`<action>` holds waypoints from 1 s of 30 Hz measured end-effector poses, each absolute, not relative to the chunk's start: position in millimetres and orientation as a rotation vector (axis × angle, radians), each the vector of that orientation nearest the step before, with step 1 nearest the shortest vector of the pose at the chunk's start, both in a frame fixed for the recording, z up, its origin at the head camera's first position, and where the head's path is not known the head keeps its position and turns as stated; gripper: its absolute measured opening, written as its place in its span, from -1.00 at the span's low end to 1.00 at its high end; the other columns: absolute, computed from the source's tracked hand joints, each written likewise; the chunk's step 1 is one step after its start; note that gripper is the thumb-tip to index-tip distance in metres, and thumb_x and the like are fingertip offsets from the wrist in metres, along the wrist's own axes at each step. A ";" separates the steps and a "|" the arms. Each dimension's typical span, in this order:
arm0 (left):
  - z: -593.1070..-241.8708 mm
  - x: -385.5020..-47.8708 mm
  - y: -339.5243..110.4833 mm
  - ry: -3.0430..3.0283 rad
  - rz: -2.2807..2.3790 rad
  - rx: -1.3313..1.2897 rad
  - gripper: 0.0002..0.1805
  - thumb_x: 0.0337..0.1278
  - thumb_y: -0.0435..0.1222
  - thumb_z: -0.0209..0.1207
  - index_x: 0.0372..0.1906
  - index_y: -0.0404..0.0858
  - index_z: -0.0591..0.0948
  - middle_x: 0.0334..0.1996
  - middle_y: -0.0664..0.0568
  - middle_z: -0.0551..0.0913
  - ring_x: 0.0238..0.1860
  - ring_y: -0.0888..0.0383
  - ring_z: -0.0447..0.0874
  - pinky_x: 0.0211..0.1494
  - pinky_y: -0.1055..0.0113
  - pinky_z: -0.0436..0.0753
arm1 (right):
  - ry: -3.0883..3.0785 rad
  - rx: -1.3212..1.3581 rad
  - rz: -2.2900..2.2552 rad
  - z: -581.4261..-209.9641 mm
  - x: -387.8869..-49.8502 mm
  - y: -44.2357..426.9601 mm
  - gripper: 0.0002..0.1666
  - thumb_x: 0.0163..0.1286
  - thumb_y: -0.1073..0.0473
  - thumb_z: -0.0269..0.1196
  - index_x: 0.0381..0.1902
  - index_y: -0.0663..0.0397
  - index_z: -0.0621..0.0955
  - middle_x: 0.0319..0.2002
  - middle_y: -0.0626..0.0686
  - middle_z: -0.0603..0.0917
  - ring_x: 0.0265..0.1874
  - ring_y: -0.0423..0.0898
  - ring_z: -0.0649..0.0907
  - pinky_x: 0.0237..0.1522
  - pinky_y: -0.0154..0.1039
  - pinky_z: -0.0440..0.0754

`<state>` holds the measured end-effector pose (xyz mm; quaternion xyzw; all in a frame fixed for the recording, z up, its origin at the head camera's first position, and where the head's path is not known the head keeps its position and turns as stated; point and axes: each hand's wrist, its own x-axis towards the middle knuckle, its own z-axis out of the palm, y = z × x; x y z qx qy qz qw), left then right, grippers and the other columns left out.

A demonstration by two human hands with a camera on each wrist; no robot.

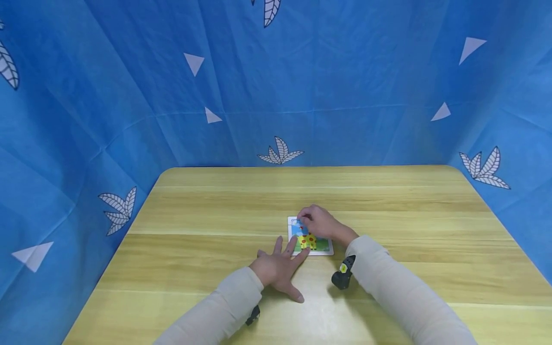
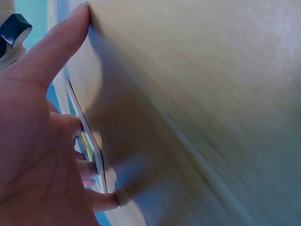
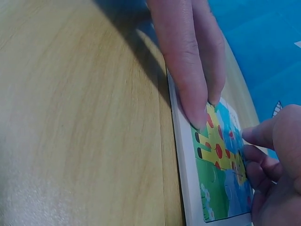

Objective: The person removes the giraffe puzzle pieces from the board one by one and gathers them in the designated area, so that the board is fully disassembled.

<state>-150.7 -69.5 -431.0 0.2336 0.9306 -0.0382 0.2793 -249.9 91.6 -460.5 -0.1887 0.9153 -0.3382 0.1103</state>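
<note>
A small white-framed puzzle board (image 1: 325, 250) with a yellow, red-spotted giraffe on green and blue lies flat on the table. The left hand (image 1: 280, 270) is spread, its fingertips on the board's lower left part and edge; in the left wrist view the thumb and a finger of that hand (image 2: 33, 150) reach the tabletop beside the board (image 2: 101, 157). Over the board's upper part is the right hand (image 1: 319, 223), fingers bent down at the picture. In the right wrist view the right hand (image 3: 277, 160) has its fingertips at the far edge of the puzzle board (image 3: 181, 150); whether it pinches a piece is hidden.
The light wooden table (image 1: 194, 206) extends around the board. Behind and beside it hangs a blue cloth (image 1: 345, 86) with white leaves and triangles. Dark wrist cameras sit at both cuffs, the right one (image 1: 343, 273) just above the tabletop.
</note>
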 end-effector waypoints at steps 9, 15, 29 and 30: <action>-430.1 -150.4 -69.6 2.490 -0.099 0.623 0.20 -0.34 0.41 0.24 0.48 0.28 -0.11 0.52 0.02 -0.25 0.48 -0.20 -0.23 0.14 -0.41 0.25 | 2.677 -0.525 -0.992 -457.3 -248.1 90.6 -0.75 0.44 0.23 0.03 -0.11 0.12 0.64 -0.11 0.08 0.58 -0.15 -0.04 0.50 -0.01 -0.05 0.50; -430.9 -150.7 -69.7 2.484 -0.093 0.614 0.19 -0.34 0.41 0.24 0.47 0.29 -0.11 0.52 0.03 -0.25 0.49 -0.19 -0.24 0.16 -0.41 0.23 | 2.674 -0.520 -0.996 -456.9 -247.7 90.0 -0.77 0.43 0.23 0.04 -0.14 0.11 0.63 -0.16 0.07 0.58 -0.17 -0.04 0.50 -0.05 -0.09 0.50; -429.4 -151.0 -68.9 2.487 -0.102 0.616 0.21 -0.36 0.42 0.24 0.47 0.30 -0.11 0.52 0.03 -0.27 0.48 -0.20 -0.24 0.14 -0.43 0.24 | 2.662 -0.540 -1.072 -458.8 -248.3 91.2 -0.81 0.43 0.20 0.06 -0.19 0.09 0.61 -0.21 0.04 0.57 -0.20 -0.06 0.50 -0.04 -0.08 0.50; -429.4 -150.9 -68.9 2.486 -0.102 0.615 0.21 -0.36 0.42 0.24 0.47 0.30 -0.12 0.52 0.03 -0.27 0.48 -0.20 -0.24 0.14 -0.42 0.23 | 2.661 -0.537 -1.080 -459.0 -248.2 91.2 -0.81 0.43 0.20 0.06 -0.19 0.09 0.61 -0.21 0.03 0.57 -0.20 -0.06 0.50 -0.04 -0.08 0.50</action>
